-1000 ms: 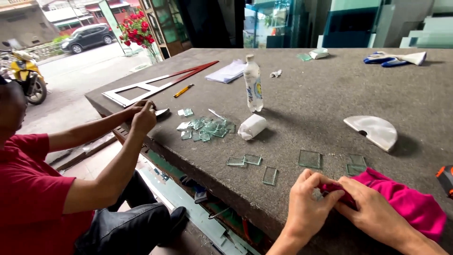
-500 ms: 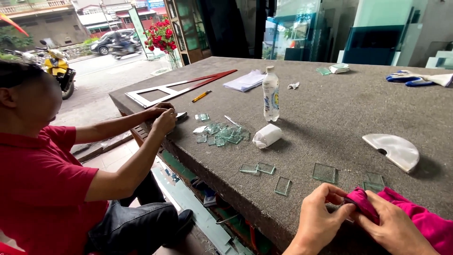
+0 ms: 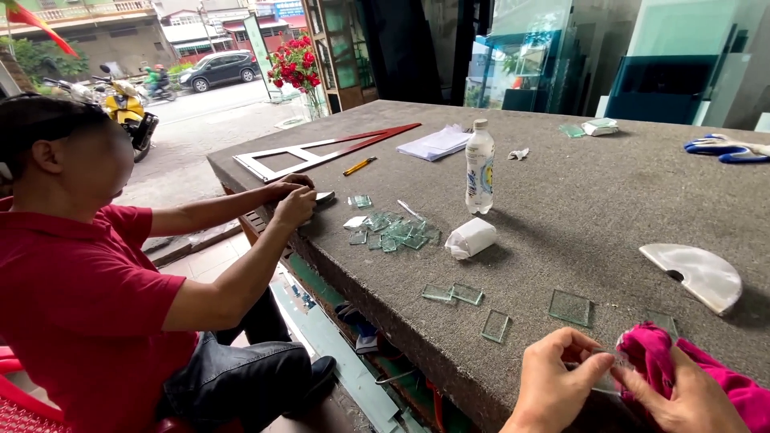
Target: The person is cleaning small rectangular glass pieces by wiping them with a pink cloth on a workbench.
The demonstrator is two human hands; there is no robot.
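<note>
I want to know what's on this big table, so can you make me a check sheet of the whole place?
Surface: grey felt-covered table, rough along the near edge.
Job's things: small clear glass piece and pink cloth, both at the hands.
Clutter: loose glass squares, pile of glass bits, plastic bottle, white half-round piece, big triangle ruler, pencil, papers, gloves.
Grippers: left hand pinches the glass piece; right hand presses the pink cloth against it.
Cables: nothing seen.
Surroundings: another person in a red shirt works at the table's left edge; street with motorbike and car behind.
</note>
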